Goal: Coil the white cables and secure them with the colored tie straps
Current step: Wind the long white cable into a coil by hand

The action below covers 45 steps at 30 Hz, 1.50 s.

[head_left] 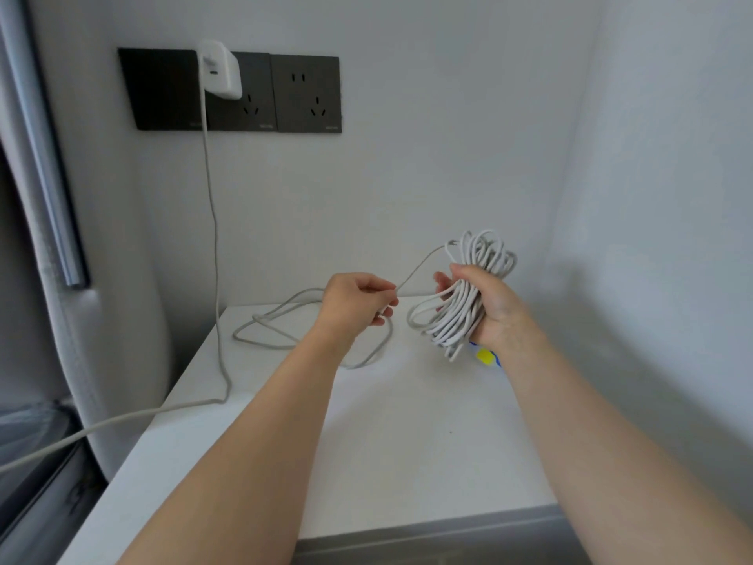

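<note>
A white counter (407, 442) sits in a corner between pale walls. Above the counter's far edge, a row of three matte black outlet plates (305, 93) is fixed to the wall. The small marks at their lower corners are too blurred to read. A glossy white charger (218, 71) with rounded corners is plugged in there. Its thin lead (212, 197) hangs down past the counter's left edge and runs off to the left. Left of the counter stands a grey padded panel (122, 340).

Over the back of the counter, the right hand (495, 309) is clamped round a thick coil (452, 320) of smooth white cord, with loops sticking out above and below the fist. One strand runs from the top of the coil to the left hand (358, 299), which pinches it between thumb and fingers. The loose cable (277, 320) lies in wide loops on the counter's back left part, partly hidden behind the left wrist. A yellow and blue tie strap (485, 356) lies on the counter just under the right wrist, mostly covered by it.
</note>
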Tool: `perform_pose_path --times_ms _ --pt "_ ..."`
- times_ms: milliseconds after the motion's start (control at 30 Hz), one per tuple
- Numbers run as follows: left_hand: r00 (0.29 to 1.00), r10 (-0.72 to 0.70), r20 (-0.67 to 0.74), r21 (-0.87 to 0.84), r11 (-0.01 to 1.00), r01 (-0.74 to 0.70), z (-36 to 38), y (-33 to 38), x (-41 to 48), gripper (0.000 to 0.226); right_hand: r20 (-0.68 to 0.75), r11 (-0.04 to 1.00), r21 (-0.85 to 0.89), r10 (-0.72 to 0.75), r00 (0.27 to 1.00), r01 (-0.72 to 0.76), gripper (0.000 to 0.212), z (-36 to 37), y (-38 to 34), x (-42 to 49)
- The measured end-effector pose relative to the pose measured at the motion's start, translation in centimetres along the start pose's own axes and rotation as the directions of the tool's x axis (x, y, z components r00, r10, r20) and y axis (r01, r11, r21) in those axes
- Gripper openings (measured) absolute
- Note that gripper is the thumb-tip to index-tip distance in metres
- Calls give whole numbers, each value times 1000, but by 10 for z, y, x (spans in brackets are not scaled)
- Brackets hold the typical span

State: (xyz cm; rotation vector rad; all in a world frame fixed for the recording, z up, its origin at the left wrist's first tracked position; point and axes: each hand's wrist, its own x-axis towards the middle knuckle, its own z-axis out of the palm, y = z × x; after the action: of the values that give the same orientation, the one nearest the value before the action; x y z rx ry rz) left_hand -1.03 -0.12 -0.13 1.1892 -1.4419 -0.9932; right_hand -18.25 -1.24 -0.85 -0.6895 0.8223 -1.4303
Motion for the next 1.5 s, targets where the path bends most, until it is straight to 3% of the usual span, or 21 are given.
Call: perform_pose_path --times_ms 300,733,833,933,1067,1300,1500 --pt "994 75 83 55 995 -79 14 -3 -3 14 151 999 26 28 988 -32 4 -2 3 0" --pt "963 -83 257 60 996 69 -3 2 3 23 22 999 -4 -36 999 37 18 3 6 0" --pt "915 -113 388 166 985 51 -5 5 1 44 27 999 30 -31 999 30 16 6 6 1" --pt "866 -102 489 385 917 -109 1 11 -6 50 48 999 15 -31 998 31 15 10 8 0" --pt "895 -59 442 552 804 -220 14 14 -15 40 25 991 -116 -68 997 70 23 11 11 0" --pt "921 -67 384 598 778 -193 26 6 -18 39 4 962 -225 -160 987 156 9 16 14 -3" --pt "910 -111 401 535 834 -134 27 3 -16 29 28 957 -238 -165 986 167 6 17 14 -3"
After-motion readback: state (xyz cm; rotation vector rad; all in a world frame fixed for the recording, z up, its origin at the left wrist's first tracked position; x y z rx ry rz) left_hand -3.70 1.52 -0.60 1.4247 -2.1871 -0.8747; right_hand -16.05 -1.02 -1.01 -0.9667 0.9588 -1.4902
